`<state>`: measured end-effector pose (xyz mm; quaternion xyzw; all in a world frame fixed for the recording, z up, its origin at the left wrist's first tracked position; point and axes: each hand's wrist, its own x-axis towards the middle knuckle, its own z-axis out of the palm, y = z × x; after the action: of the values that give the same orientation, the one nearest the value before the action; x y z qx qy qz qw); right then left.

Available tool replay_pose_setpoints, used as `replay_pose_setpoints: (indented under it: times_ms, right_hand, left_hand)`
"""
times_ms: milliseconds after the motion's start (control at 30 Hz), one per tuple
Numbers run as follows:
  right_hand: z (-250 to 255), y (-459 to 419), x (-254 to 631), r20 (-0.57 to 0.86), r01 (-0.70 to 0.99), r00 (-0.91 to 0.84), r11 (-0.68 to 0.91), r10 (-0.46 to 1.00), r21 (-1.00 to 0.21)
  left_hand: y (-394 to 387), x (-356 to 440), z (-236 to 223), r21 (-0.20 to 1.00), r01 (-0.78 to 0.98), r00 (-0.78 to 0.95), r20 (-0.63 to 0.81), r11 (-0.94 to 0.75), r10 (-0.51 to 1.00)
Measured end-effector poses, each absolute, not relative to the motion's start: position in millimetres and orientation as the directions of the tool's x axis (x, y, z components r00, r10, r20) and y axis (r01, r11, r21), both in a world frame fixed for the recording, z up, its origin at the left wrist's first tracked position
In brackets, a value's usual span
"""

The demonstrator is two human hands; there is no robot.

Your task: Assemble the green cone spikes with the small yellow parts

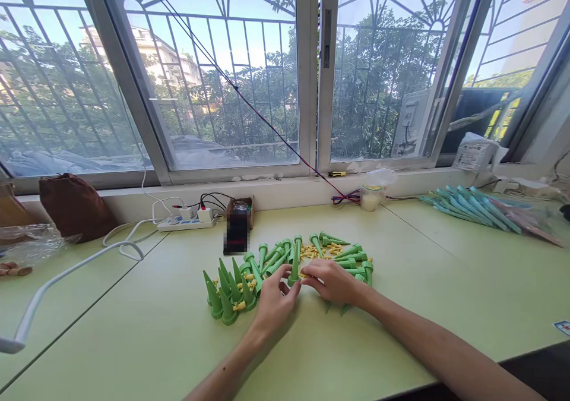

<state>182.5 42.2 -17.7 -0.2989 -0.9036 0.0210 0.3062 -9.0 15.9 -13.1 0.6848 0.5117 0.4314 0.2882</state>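
Note:
My left hand [275, 298] and my right hand [330, 281] meet at the middle of a pale green table [133, 330]. Both pinch one green cone-shaped spike [294, 267], which stands nearly upright between them. Around it lies a heap of loose green spikes [342, 252]. Several spikes [227, 294] stand point-up in a group left of my left hand, with small yellow pieces on them. More small yellow pieces [318, 251] lie scattered behind my right hand.
A power strip [184, 221] with cables and a small dark box [238, 226] sit near the window sill. A brown bag [73, 206] is at the left, a small jar [371, 196] and a row of teal spikes [472, 210] at the right. A white cable [66, 273] curves across the left.

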Motion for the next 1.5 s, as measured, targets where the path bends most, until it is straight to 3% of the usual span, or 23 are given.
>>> replay_pose_setpoints:
  times_ms: [1500]
  right_hand:
    - [-20.3,44.3,182.8,0.507,0.556,-0.623,0.793,0.596,-0.248]
  left_hand:
    - [16.1,-8.5,-12.0,0.814,0.5,0.148,0.256,-0.296,0.955]
